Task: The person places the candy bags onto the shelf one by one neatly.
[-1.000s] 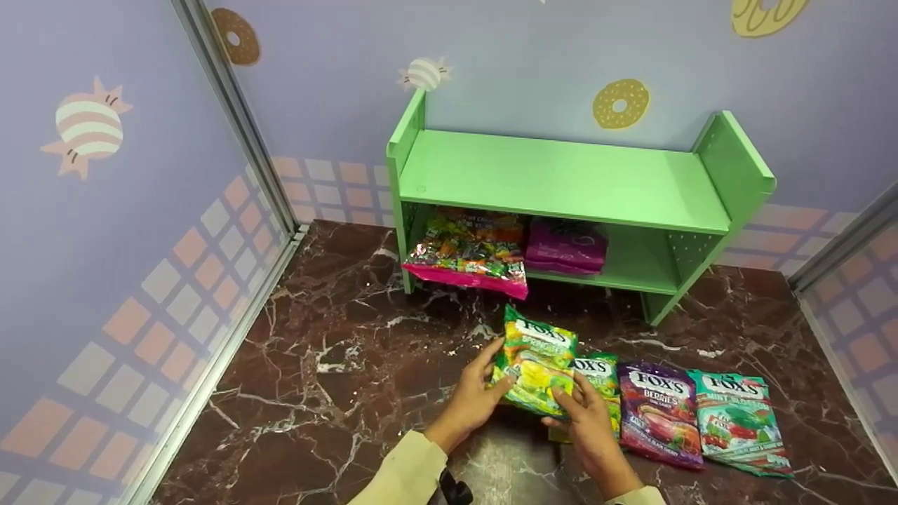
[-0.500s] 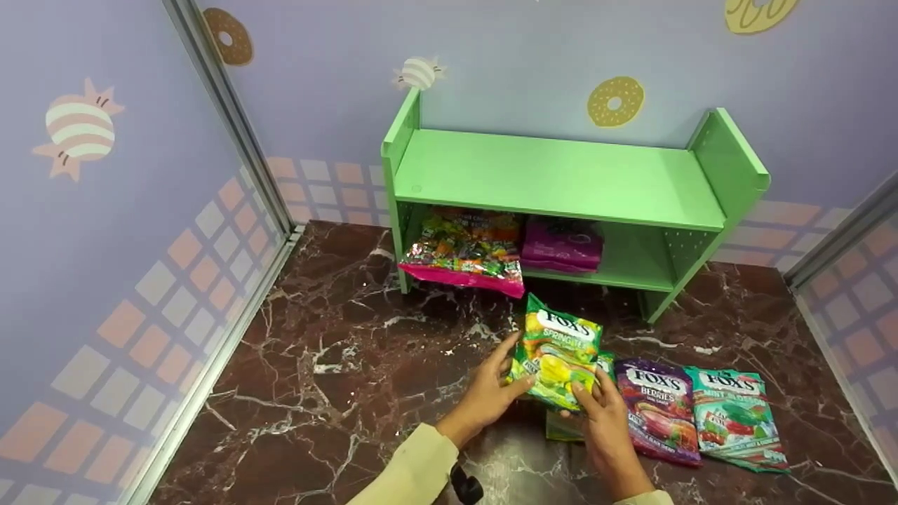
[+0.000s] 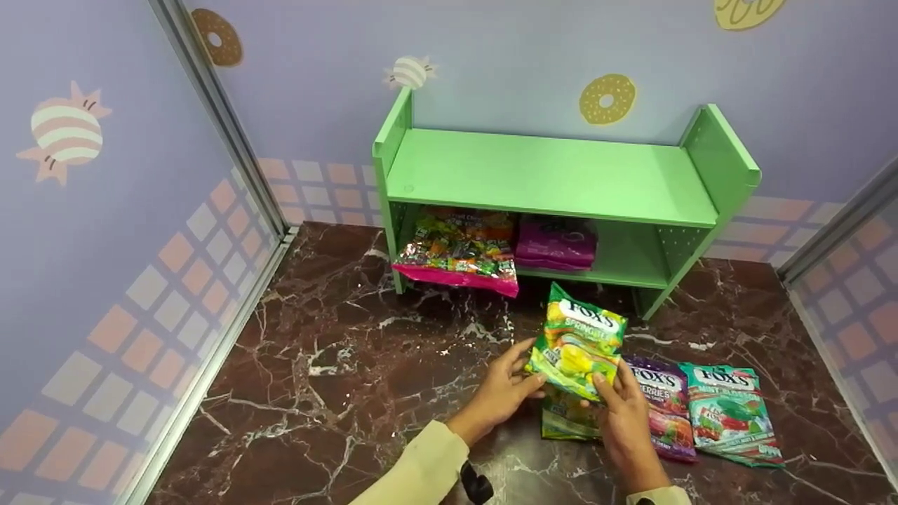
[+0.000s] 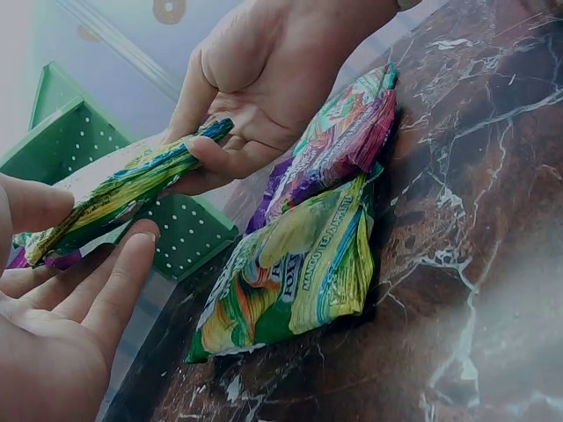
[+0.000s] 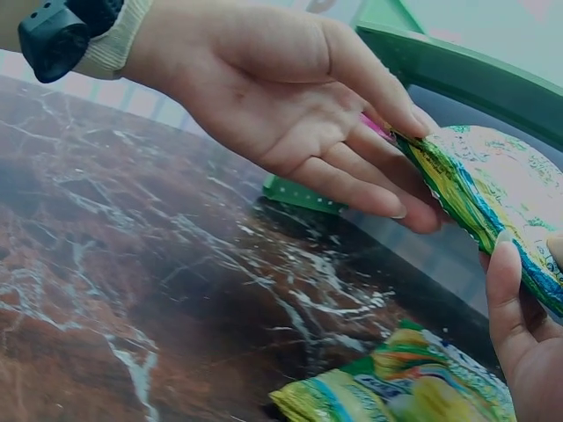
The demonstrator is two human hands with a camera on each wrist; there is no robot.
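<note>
A green and yellow Fox's candy bag (image 3: 579,344) is held above the floor, tilted, its front facing up. My left hand (image 3: 501,389) pinches its left edge, thumb on top and fingers underneath. The lower right edge is gripped by my right hand (image 3: 628,414), its thumb on the front. Beneath lies a similar green and yellow candy bag (image 4: 290,272), partly hidden in the head view. Beside it on the floor are a purple berries candy bag (image 3: 670,421) and a teal mint candy bag (image 3: 733,414).
A green two-level shelf (image 3: 554,172) stands against the back wall. On its lower level sit a large mixed candy bag (image 3: 459,245), whose pink edge overhangs the front, and a magenta pack (image 3: 556,242). Dark marble floor (image 3: 316,421) spreads around, with patterned walls at both sides.
Both hands have carried the green and yellow candy bag to the right and slightly up, now overlapping the floor bags. The head view has shifted a little to the right.
</note>
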